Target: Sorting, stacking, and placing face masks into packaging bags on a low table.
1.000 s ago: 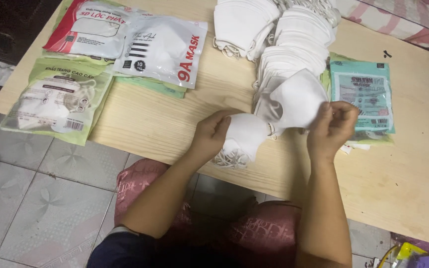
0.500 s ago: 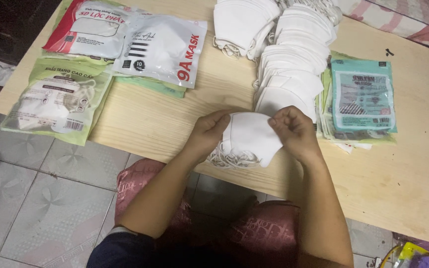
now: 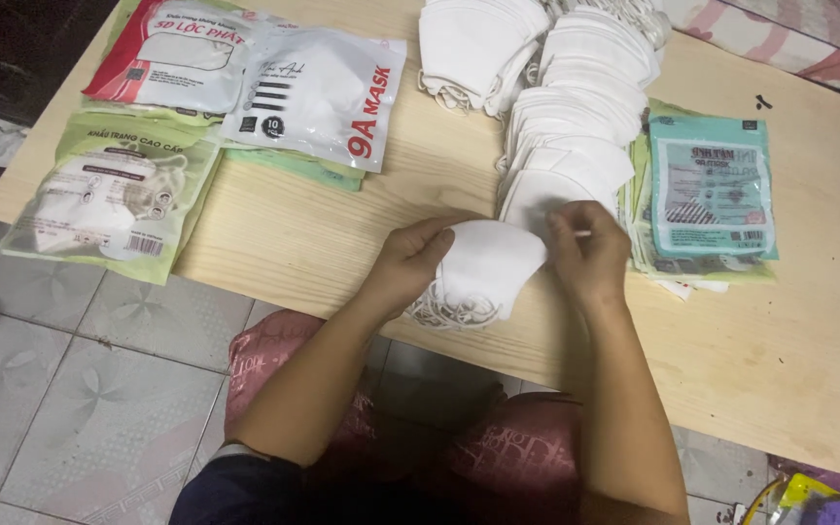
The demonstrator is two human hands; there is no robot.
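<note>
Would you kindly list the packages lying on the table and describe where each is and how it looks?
Red-and-white flat pouch: far left corner.
White pouch with black and red print: right of the red one, overlapping green packs.
Pale green pouch: left edge, masks showing through.
Teal pouches: stacked right of the loose masks.

surface: wooden table (image 3: 342,243) (light colour) | on it: rows of white masks (image 3: 576,107), mask packets (image 3: 323,92), teal packets (image 3: 712,185)

Bare table (image 3: 789,321) right; mask stacks (image 3: 576,107) ahead.
</note>
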